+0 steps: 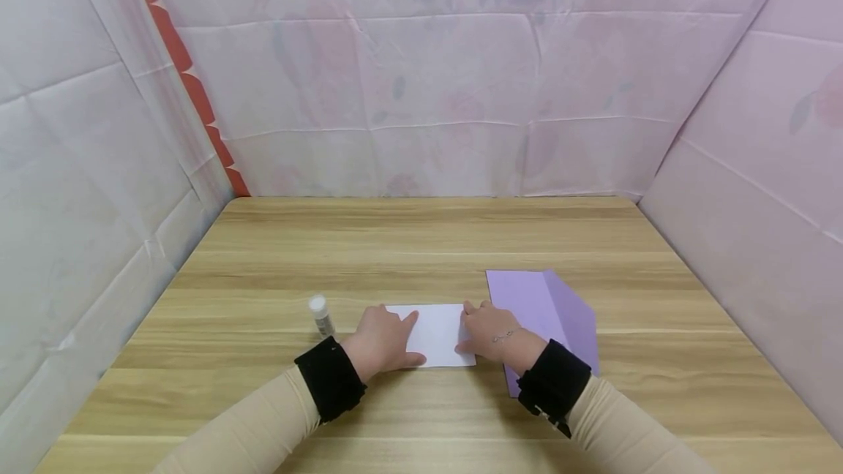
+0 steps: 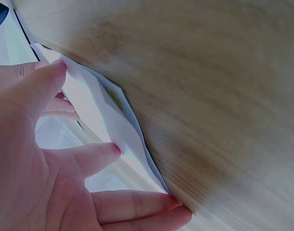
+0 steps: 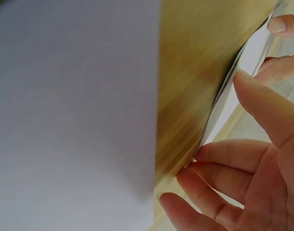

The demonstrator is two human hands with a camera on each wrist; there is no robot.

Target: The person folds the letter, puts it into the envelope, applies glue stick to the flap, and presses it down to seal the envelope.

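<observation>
A white sheet of paper (image 1: 437,339) lies on the wooden table (image 1: 421,240) near its front edge. My left hand (image 1: 380,336) holds the sheet's left end, thumb laid across it. My right hand (image 1: 490,331) holds the right end. In the left wrist view the white paper (image 2: 101,120) bows up off the wood between my thumb (image 2: 41,84) and fingers. The right wrist view shows the paper's edge (image 3: 233,91) raised between my thumb (image 3: 265,108) and fingertips. Both wrists wear black cuffs over beige sleeves.
A small glue stick (image 1: 321,314) with a white cap stands just left of my left hand. A folded purple sheet (image 1: 543,309) lies to the right, partly under my right wrist; it fills the left of the right wrist view (image 3: 70,115). Pink cloth walls enclose the table.
</observation>
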